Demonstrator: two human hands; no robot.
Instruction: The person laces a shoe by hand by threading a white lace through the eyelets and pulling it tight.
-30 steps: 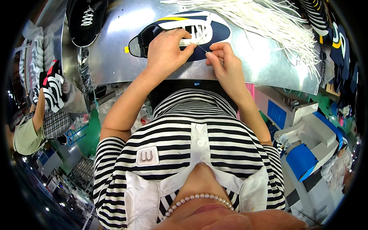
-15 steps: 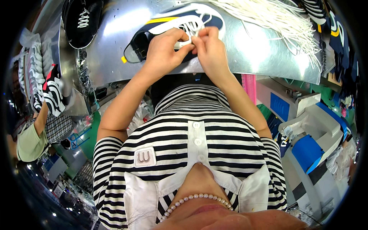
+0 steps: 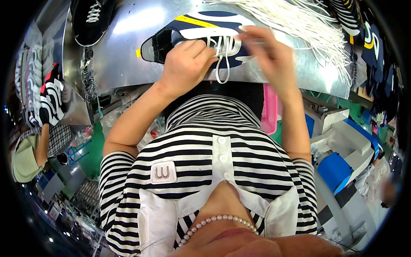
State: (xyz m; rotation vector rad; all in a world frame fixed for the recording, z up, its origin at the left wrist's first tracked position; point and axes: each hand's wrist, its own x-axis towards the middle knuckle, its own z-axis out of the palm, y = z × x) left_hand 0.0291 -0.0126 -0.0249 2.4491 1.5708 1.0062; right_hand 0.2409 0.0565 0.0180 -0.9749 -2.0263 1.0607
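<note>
A navy sneaker (image 3: 201, 32) with white trim and a yellow stripe lies sideways on the metal table, heel to the left and toe to the right. White lace (image 3: 219, 45) crosses its front, and one loop of it hangs toward me over the near side. My left hand (image 3: 188, 64) is closed at the shoe's opening, thumb and forefinger pinching at the lace. My right hand (image 3: 272, 55) is beside the toe, smeared by motion; whether its fingers hold anything does not show.
A pile of loose white laces (image 3: 295, 25) spreads over the far right of the metal table (image 3: 128, 64). At the far left lies a black shoe (image 3: 92, 19). More navy shoes (image 3: 370, 47) hang at the right. A pink basket (image 3: 269, 109) stands below the table edge. Another person's arm (image 3: 43, 145) shows at left.
My right hand has moved away from the laces, rightward past the toe. A lace loop now hangs down the near side. The shoe has shifted slightly and my left hand stays by the lacing.
</note>
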